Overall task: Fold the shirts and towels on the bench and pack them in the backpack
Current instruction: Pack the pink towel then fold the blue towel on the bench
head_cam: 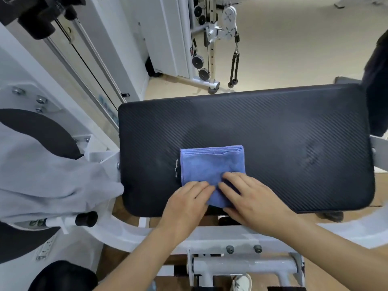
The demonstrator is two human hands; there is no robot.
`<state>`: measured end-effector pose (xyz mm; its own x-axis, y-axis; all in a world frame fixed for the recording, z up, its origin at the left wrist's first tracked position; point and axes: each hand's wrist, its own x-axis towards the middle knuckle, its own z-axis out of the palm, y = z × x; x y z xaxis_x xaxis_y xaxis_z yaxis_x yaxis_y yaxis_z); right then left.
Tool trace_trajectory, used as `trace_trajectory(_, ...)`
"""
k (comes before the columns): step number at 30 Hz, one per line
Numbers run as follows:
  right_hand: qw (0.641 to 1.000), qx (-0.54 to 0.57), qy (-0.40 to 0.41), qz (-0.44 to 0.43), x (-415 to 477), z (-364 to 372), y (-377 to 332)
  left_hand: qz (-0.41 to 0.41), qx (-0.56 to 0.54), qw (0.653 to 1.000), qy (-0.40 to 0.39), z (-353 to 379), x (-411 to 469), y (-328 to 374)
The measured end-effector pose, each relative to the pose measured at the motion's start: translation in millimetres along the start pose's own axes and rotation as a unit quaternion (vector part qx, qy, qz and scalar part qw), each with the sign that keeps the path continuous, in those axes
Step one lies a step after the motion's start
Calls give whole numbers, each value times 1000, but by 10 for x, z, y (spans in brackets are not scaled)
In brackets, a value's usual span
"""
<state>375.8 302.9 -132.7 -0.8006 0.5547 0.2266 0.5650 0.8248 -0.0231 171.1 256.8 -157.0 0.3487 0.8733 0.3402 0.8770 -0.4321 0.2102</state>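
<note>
Blue folded towel (212, 164), at 6 o'clock on bench pad (273, 133) by its edge, is pressed flat-fingered by left hand (186, 199) and right hand (246, 196); layers could be splayed if dragged off.

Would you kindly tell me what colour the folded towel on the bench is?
Blue; the towel shows best in the head view.

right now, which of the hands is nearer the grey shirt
Left. The left hand rests on the blue towel, on the side toward the grey shirt; the right hand rests farther right.
</note>
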Motion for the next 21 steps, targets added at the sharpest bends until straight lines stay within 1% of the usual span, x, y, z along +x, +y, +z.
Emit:
trace_trajectory(2,1000,-4,-25,9,-62,35,27,-28,-31,998,-48,-147,115,-39)
trace_trajectory(3,1000,-3,-19,14,-55,45,33,-43,-56,994,-80,-212,173,-62)
trace_trajectory(4,1000,0,3,19,-30,56,36,-52,-86,989,-107,-271,230,-83)
trace_trajectory(6,998,14,57,18,32,68,71,-68,-137,980,-127,-359,308,-103)
trace_trajectory(7,997,32,67,23,62,55,102,-72,-148,978,-125,-384,322,-108)
trace_trajectory(8,996,59,61,35,90,28,133,-70,-141,981,-114,-401,317,-116)
trace_trajectory(10,988,125,29,82,143,-68,194,-71,-102,987,-98,-415,251,-163)
trace_trajectory(12,979,166,0,116,195,-181,248,-105,-108,984,-90,-428,169,-225)
trace_trajectory(14,970,197,-32,141,251,-256,336,-163,-160,972,-53,-458,135,-239)
trace_trajectory(16,942,272,-58,188,312,-300,440,-233,-229,944,-35,-483,156,-227)
trace_trajectory(17,918,327,-64,215,340,-309,489,-260,-254,931,-36,-488,177,-223)
trace_trajectory(19,859,438,-66,258,392,-312,551,-298,-286,910,-30,-492,219,-228)
trace_trajectory(20,833,479,-58,269,411,-309,563,-311,-298,903,-19,-491,248,-235)
trace_trajectory(21,816,505,-46,276,422,-296,566,-322,-304,897,-6,-483,281,-243)
